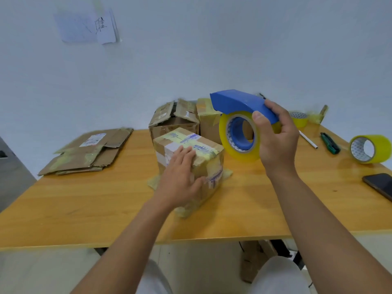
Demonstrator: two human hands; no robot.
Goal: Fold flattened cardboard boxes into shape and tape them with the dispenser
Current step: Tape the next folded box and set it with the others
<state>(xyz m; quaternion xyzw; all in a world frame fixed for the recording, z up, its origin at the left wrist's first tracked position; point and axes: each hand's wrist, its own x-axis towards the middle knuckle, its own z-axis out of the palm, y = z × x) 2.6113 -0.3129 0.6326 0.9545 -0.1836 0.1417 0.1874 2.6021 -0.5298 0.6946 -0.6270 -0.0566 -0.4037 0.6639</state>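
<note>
A small folded cardboard box, heavily taped and labelled, stands in the middle of the wooden table. My left hand rests flat on its near top corner, fingers straight and thumb against the side. My right hand grips a blue tape dispenser loaded with a yellowish tape roll, held in the air to the right of the box and above the table. A stack of flattened boxes lies at the left of the table.
Two more assembled boxes stand behind the small one. On the right lie a loose tape roll, another roll farther back, a green utility knife, a pen and a dark phone by the edge.
</note>
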